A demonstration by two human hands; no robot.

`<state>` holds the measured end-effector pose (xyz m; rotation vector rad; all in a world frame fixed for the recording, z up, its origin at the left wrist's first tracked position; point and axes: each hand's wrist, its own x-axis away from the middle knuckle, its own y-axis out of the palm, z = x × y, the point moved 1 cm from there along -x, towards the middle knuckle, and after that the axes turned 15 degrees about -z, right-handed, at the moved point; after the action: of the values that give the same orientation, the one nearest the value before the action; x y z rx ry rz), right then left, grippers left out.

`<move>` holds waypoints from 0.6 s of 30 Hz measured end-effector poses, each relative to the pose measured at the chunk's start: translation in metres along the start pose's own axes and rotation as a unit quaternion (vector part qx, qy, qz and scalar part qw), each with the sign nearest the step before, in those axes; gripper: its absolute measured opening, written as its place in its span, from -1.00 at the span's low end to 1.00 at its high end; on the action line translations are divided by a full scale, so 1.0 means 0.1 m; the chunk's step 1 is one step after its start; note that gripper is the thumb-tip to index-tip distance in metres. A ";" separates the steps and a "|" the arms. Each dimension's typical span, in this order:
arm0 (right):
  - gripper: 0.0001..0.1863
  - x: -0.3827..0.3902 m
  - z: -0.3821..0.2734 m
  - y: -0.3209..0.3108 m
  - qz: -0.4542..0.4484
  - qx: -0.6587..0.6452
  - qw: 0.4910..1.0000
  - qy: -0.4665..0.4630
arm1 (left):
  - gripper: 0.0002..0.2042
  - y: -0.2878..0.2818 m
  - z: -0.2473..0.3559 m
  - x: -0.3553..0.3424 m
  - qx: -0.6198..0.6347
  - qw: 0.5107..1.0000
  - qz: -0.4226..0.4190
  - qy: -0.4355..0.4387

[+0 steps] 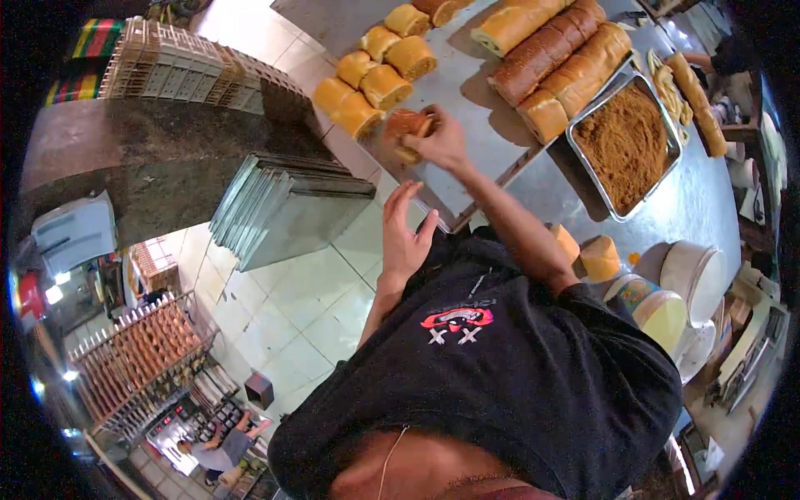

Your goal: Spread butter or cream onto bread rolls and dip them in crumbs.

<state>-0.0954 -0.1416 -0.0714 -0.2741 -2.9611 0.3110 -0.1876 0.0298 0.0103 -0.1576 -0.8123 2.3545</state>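
My right hand (442, 142) is closed around a short brown-topped bread roll (404, 125), above the left edge of a flat metal tray (458, 185). Ahead of that hand, golden cut bread rolls (386, 83) stand in two rows along the tray's left side. Lower down, near the tray's front corner, my left hand (406, 240) has its fingers apart and holds nothing. Long golden loaves (587, 67) and a darker brown loaf (546, 50) lie at the tray's far right.
A metal pan of brown crumbs (623, 142) sits on the steel table (575, 200), right of the tray. White tubs (693, 279) and bread pieces (598, 258) stand nearer me. Stacked metal trays (287, 204) are at left; another person (212, 454) is at lower left.
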 end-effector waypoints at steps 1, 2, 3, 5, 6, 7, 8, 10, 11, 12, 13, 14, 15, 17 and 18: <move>-0.35 -0.01 0.01 0.24 0.035 -0.019 0.999 -0.017 | -0.55 -0.02 -0.03 0.03 -0.008 1.000 0.014 0.004; -0.35 -0.01 0.06 0.43 0.036 -0.022 0.999 -0.013 | -0.55 -0.06 -0.04 0.06 -0.009 1.000 0.010 0.001; -0.33 0.01 0.06 0.54 0.057 -0.030 0.997 -0.033 | -0.54 -0.10 -0.05 0.07 0.001 1.000 0.015 -0.009; -0.31 0.05 0.17 0.54 0.093 -0.037 0.994 -0.042 | -0.53 -0.15 -0.09 0.05 0.013 1.000 0.003 -0.015; -0.30 0.10 0.15 0.46 0.069 -0.020 0.997 -0.005 | -0.54 -0.15 -0.14 0.03 0.011 1.000 0.001 -0.015; -0.30 0.18 0.09 0.32 0.047 -0.002 0.998 0.035 | -0.54 -0.14 -0.16 0.02 0.010 1.000 -0.003 -0.015; -0.34 0.28 0.03 0.10 0.075 0.034 0.997 0.007 | -0.55 -0.13 -0.17 -0.01 0.022 1.000 -0.007 -0.016; -0.33 0.63 0.06 -0.49 0.038 0.105 0.994 0.005 | -0.55 -0.12 -0.13 -0.07 0.019 0.999 -0.031 -0.009; -0.32 0.87 0.08 -0.83 -0.015 0.174 0.985 -0.012 | -0.55 -0.08 -0.10 -0.11 0.011 0.999 -0.034 -0.003; -0.26 1.15 -0.01 -1.15 -0.039 0.210 0.977 0.019 | -0.54 -0.07 -0.05 -0.14 0.014 0.998 -0.052 -0.017; -0.19 1.48 -0.07 -1.43 -0.060 0.246 0.966 0.049 | -0.54 -0.02 -0.03 -0.19 0.018 0.997 -0.068 -0.011; -0.11 1.84 -0.04 -1.62 -0.086 0.298 0.943 0.119 | -0.54 0.00 0.01 -0.20 0.002 0.997 -0.079 0.002; -0.03 2.12 0.04 -1.75 -0.107 0.341 0.913 0.193 | -0.54 0.06 0.03 -0.28 -0.015 0.995 -0.096 0.016; -0.20 2.49 0.21 -1.69 -0.097 0.355 0.891 0.264 | -0.54 0.17 0.11 -0.41 -0.007 0.991 -0.125 0.036; -0.37 2.66 0.36 -1.62 -0.099 0.369 0.865 0.325 | -0.54 0.22 0.18 -0.47 -0.006 0.988 -0.147 0.048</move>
<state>-0.3867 -0.2519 -0.0364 0.0309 -1.9961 1.0393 -0.1677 -0.0216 0.0078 -0.1450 -0.7485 2.0497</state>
